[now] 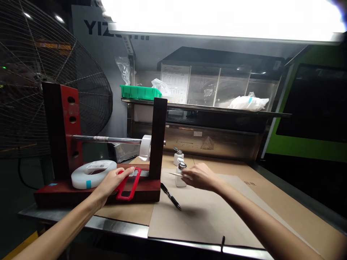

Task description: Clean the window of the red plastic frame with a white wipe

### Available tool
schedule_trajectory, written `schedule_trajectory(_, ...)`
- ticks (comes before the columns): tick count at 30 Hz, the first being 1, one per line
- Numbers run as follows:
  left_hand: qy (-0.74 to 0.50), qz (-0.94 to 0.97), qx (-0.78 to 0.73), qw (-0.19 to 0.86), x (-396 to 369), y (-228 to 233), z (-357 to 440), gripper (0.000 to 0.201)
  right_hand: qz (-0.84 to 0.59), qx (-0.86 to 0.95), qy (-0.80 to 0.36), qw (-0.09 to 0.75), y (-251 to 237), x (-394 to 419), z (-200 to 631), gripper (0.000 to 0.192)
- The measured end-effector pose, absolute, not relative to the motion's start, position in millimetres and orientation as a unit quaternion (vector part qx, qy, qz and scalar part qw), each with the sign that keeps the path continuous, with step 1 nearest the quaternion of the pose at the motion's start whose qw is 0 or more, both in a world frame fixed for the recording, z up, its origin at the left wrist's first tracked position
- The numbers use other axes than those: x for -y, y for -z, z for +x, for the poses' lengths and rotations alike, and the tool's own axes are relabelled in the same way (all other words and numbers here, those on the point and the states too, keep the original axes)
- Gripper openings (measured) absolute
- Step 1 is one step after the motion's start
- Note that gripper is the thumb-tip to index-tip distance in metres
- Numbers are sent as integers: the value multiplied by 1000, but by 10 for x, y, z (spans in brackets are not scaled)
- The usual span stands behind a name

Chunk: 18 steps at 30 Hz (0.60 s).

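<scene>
Working through the head view, I begin at the far left, where the dark red stand [97, 198] lies beyond and below my left hand [112, 180]. On its base, just to the left of that hand, sits a wide roll of clear film [80, 179]; above the fingers, a metal rod [120, 140] crosses between the stand's uprights.

My left hand is closed on a red frame [136, 183], thumb along its upper end. The frame stands out to the right of the fingers, its long axis slanting from low, near me, up and away to the right. To the right of it, a black pen [170, 196] lies between my two hands, nearer me than both.

My right hand [202, 177] pinches a thin white stick [173, 174] in narrowed fingertips. What matters most is its line: the stick runs nearly level, free end leftward, toward the frame, with a clear gap between them. The right hand is much the nearer to the capped bottle [180, 181], which stands upright just left of its fingers; I cannot tell whether they touch.
</scene>
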State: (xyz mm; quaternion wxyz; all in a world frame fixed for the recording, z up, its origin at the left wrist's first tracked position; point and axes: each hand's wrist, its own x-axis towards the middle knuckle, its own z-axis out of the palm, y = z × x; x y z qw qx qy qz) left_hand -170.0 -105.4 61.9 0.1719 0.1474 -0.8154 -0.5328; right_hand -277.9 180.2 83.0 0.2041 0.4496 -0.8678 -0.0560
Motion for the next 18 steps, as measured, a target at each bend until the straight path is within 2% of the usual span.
schedule_trajectory(4, 501, 125, 843, 149, 1057, -612, -1624, 58, 402, 903, 16, 150, -326, -2469, -2821, 28)
schedule_trajectory(8, 411, 106, 882, 206, 925, -680, -1564, 60, 371, 921, -29, 111, -44, -2731, -2844, 33)
schedule_trajectory(10, 299, 76, 908, 284, 863, -703, -1525, 57, 352, 919, -128, 124, -92, -2647, -2793, 32)
schedule_trajectory(13, 113, -65, 899, 419, 785, -738, -1474, 52, 353, 880, -298, 112, -390, -2299, -2575, 34)
schedule_trajectory(15, 36, -172, 863, 474, 732, -775, -1460, 46, 372, 810, -453, 3, -640, -2009, -2371, 35)
schedule_trajectory(18, -34, -276, 817, 504, 660, -832, -1459, 43, 446, 721, -529, -44, -890, -1652, -2135, 28)
